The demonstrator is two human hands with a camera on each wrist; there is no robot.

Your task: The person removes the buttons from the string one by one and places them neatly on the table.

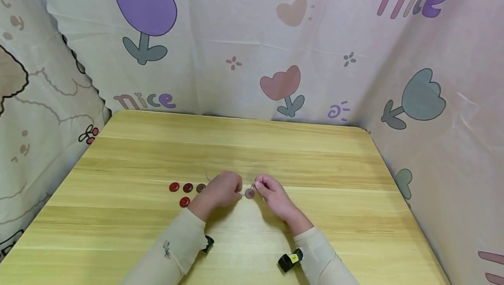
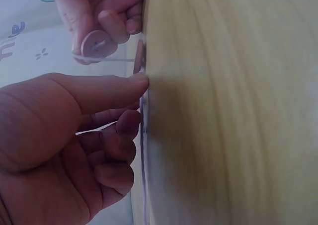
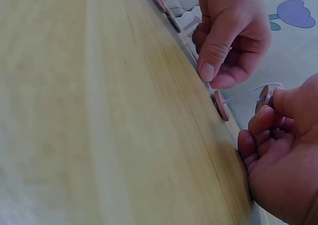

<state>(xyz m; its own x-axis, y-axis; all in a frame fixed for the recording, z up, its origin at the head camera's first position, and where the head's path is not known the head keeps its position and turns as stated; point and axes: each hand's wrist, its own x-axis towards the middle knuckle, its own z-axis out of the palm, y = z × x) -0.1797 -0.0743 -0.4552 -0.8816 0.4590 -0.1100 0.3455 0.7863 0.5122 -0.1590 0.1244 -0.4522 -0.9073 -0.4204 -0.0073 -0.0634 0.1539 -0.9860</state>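
A string runs between the two hands with a pinkish-brown button (image 1: 250, 194) on it, low over the tabletop. On the button's left, the left hand (image 1: 222, 188) pinches the string between thumb and forefinger. The right hand (image 1: 274, 196) pinches a second brown button (image 2: 97, 44) by its edge, the string passing through it. In the right wrist view the string joins this held button (image 3: 264, 99) to the other button (image 3: 221, 106). Past the left hand a loose string end (image 1: 207, 176) curves over the table.
Left of the left hand lie a red button (image 1: 174, 187), a dark red button (image 1: 188, 188), a brown button (image 1: 201, 188) and another red button (image 1: 184, 202). The wooden table (image 1: 220, 145) meets a printed curtain (image 1: 220, 22) at its back and sides.
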